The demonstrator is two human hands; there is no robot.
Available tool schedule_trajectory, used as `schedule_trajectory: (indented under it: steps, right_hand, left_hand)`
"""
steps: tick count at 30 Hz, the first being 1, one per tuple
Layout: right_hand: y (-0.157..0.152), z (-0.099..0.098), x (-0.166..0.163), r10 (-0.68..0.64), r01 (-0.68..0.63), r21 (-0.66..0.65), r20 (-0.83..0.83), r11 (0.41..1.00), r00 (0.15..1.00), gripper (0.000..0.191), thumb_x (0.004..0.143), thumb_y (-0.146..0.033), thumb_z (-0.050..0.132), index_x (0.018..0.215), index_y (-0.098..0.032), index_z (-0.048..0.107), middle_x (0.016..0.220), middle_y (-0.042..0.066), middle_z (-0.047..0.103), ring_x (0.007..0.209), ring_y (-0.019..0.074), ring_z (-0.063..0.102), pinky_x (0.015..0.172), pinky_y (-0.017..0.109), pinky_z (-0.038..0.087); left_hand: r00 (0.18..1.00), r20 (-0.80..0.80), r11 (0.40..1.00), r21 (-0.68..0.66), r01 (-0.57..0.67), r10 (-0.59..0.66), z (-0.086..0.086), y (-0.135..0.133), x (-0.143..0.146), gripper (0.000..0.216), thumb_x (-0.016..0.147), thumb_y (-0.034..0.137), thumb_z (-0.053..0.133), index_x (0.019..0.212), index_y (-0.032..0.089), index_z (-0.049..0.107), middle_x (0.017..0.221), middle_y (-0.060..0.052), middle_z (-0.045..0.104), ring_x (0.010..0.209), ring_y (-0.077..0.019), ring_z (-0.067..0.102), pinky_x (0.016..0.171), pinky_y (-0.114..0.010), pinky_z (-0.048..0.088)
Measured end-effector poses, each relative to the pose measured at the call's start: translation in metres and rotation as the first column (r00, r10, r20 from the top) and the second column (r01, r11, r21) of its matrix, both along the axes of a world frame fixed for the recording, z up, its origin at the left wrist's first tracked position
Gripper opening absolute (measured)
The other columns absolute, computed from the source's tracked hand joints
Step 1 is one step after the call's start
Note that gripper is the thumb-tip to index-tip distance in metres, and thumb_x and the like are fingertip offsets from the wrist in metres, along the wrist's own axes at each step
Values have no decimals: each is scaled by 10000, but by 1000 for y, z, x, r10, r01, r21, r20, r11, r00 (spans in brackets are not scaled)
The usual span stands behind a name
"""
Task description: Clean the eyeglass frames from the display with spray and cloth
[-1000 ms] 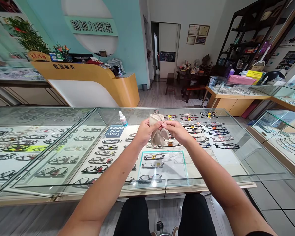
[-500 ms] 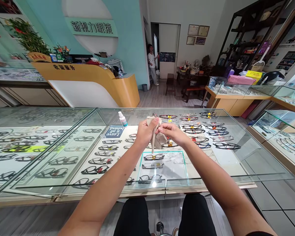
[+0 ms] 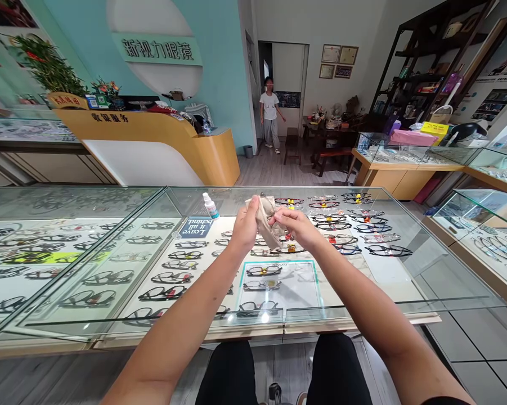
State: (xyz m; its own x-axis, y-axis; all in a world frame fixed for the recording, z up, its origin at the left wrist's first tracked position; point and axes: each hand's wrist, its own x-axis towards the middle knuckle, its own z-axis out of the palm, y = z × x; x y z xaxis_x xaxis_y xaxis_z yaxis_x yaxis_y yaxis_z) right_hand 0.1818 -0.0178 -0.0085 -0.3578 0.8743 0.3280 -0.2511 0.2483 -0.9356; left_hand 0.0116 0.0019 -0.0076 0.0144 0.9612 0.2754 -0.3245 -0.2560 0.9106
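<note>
Over the glass display case, my left hand is closed around a beige cleaning cloth, its thumb uppermost and the cloth's lower end hanging down. My right hand pinches the thin rim of a pair of eyeglasses at the cloth's right side. Most of these eyeglasses are hidden by the cloth and my fingers. Left of my hands, a white spray bottle stands upright on the glass, near a blue printed card.
Rows of eyeglass frames lie under the glass on both sides. Across the aisle stands a wooden cashier counter. A person is by the back doorway. More display cases stand to the right.
My left hand has tilted the cloth, and its hanging end has swung right. My right hand stays close beside it. The person at the back has come out from the doorway.
</note>
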Motion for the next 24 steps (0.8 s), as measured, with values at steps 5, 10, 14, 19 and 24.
schedule_trajectory:
  steps: [5,10,14,19,24]
  right_hand:
    - [3,1,2,-95,93,-27,-112,995,989,424,797,-656,891,814,-236,843,1108,71,669,1094,252,601,978,361,468]
    - [7,3,7,-181,173,-72,-124,982,976,395,774,-640,895,803,-251,829,1251,77,710,1245,290,608,1009,371,469]
    - [10,4,11,-208,195,-102,-140,976,968,383,775,-637,890,819,-263,824,1254,66,751,1317,304,625,996,361,470]
    - [12,3,13,-193,175,-115,-175,978,965,366,791,-628,873,849,-273,805,1127,51,814,1273,284,679,983,357,471]
    - [9,6,14,-164,149,-106,-148,983,975,353,820,-605,834,832,-268,727,1021,45,820,1141,254,726,1003,371,484]
  left_hand:
    - [992,117,993,-111,-32,45,3,1,1,790,703,882,878,1024,164,797,973,-94,844,1004,-281,814,826,-334,647]
    - [987,154,975,-221,-10,45,2,2,-1,767,710,824,921,1076,164,781,1039,-111,850,1103,-324,815,874,-374,658]
    - [974,184,963,-259,-79,130,3,7,-2,638,801,732,914,1053,170,749,1006,-92,834,1065,-285,812,912,-366,641]
    - [958,129,950,-217,-225,256,4,19,-12,569,907,750,793,957,195,679,762,-9,689,738,-184,723,739,-309,592]
    - [822,-475,917,-73,-393,315,1,31,-36,565,1073,756,462,946,240,654,689,-3,575,646,-210,610,672,-328,505]
